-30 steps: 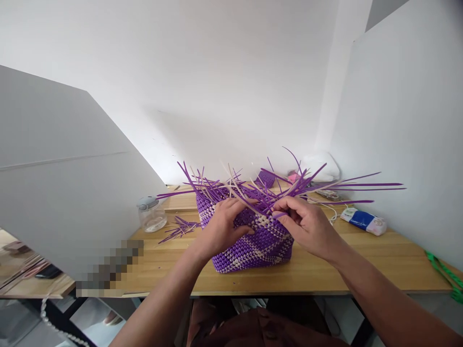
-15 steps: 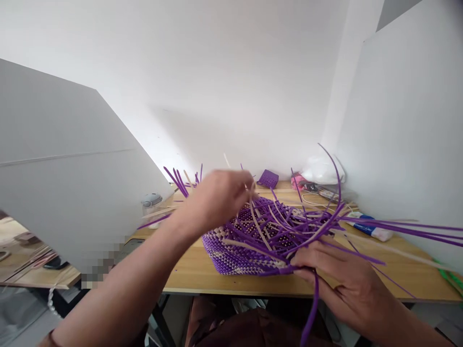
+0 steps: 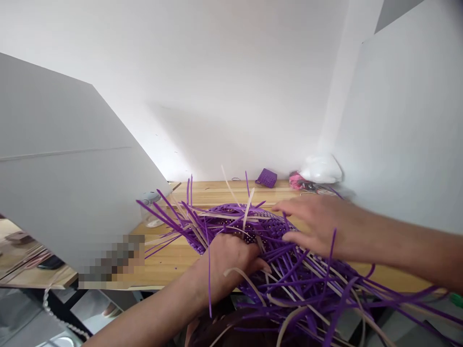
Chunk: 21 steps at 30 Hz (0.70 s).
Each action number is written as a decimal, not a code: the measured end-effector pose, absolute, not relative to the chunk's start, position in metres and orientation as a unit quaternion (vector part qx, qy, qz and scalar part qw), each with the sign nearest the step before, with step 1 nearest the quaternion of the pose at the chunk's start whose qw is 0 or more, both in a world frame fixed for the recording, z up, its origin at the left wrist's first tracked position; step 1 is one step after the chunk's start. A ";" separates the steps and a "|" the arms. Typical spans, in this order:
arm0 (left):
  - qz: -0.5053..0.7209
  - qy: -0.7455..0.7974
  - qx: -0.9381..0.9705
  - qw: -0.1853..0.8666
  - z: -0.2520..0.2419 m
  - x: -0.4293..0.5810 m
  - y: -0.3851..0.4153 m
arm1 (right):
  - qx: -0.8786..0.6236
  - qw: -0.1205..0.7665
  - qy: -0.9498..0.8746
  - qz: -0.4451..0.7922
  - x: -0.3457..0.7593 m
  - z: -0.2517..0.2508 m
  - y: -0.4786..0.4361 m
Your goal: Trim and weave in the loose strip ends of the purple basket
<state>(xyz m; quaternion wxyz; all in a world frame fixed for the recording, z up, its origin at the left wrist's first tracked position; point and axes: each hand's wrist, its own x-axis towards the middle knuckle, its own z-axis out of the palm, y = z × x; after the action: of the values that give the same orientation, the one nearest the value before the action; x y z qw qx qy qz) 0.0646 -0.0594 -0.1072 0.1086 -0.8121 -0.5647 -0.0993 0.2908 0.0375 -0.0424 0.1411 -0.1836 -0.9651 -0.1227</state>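
Observation:
A woven purple and beige basket (image 3: 274, 226) is tilted over the front of the table, with many loose strips standing out all round. My left hand (image 3: 233, 255) reaches into it at the near side, fingers curled down on the weave and partly hidden. At the basket's far right side is my right hand (image 3: 314, 221), its thumb and fingers apart beside the weave. Loose purple strips (image 3: 307, 299) and beige ones spill toward me over the table's front edge.
On the wooden table (image 3: 155, 265), a clear container (image 3: 152, 214) stands at left. A small purple woven piece (image 3: 266, 178), a pink bundle (image 3: 297, 180) and a white plastic bag (image 3: 321, 168) lie at the back. Grey partitions flank both sides.
The basket has turned and come toward me, its strips now hanging over the front edge. My left hand has dropped from a strip into the basket; my right has moved from the near rim to the far side.

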 end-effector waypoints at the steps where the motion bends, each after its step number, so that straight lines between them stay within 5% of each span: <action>1: -0.096 -0.573 -0.805 0.118 -0.112 0.065 -0.058 | -0.183 0.125 -0.966 -0.135 0.271 -0.041 0.036; 10: -0.165 -0.514 -0.818 0.197 -0.125 0.068 -0.058 | -0.204 0.087 -0.950 -0.221 0.234 -0.073 0.030; 15: -0.153 -0.471 -0.841 0.218 -0.123 0.067 -0.070 | -0.234 0.083 -0.965 -0.081 0.242 -0.037 0.066; 21: -0.052 -0.441 -0.888 0.117 -0.151 0.064 -0.098 | -0.304 0.070 -0.946 0.087 0.251 -0.001 0.110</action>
<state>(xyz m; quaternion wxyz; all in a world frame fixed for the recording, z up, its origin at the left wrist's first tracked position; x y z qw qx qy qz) 0.0640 -0.0983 -0.1512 0.1169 -0.8884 -0.4409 -0.0518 0.2507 0.1096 -0.0009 0.0705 -0.3044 -0.9459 0.0874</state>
